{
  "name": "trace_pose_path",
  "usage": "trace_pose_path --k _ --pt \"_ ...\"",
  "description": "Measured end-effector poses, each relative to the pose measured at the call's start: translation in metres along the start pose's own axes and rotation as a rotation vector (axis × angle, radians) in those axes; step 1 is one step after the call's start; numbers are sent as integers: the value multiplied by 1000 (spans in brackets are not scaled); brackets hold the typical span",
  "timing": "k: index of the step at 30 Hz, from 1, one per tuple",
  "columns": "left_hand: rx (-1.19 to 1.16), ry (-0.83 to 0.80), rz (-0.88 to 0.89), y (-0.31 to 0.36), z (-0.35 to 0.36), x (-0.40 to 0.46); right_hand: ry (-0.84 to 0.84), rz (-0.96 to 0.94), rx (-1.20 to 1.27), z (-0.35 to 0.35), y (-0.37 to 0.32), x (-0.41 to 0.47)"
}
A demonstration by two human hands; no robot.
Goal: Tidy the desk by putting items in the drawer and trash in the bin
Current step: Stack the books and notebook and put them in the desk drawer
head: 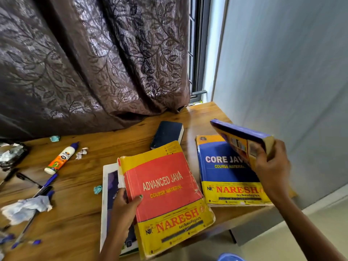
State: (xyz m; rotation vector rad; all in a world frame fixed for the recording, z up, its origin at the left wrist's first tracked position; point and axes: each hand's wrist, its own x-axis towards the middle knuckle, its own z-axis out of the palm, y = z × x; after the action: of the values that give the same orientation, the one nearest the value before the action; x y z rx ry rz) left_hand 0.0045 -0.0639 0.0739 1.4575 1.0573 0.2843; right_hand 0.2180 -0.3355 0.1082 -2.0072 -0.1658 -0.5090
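Nearest, at six o'clock, her left hand [125, 208] pinches the red book [165, 196] by its spine edge, seemingly to gather it, while at three o'clock her right hand [271, 166] grips a blue book [243, 134] tilted above the Core Java book [226, 172] on the desk [79, 185].

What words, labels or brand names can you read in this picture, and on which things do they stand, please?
"ADVANCED JAVA", "COURSE MATERIAL", "NARESH technologies": red book, gripped by the left hand.
"CORE JAV", partly hidden, "COURSE MATERIAL", "NARESH technologies": blue book lying on the desk.
Glue bottle: label too small to read.
Purple-spined book in the right hand: blurred, unreadable.
Fine print under both "NARESH" lines: unreadable.
Dark book: no text visible.
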Motion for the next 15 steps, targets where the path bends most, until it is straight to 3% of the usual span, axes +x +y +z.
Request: trace_pose_path --k 5,9,12,15 --pt "45 35 240 43 16 -33 146 16 97 -10 -3 21" --pt "-65 -78 466 93 44 -50 263 -27 146 -26 -9 45" --pt "-122 -250 499 121 73 -45 343 -52 205 -39 -14 63" --pt "-217 -362 406 126 109 -23 421 -111 257 -46 -12 81"
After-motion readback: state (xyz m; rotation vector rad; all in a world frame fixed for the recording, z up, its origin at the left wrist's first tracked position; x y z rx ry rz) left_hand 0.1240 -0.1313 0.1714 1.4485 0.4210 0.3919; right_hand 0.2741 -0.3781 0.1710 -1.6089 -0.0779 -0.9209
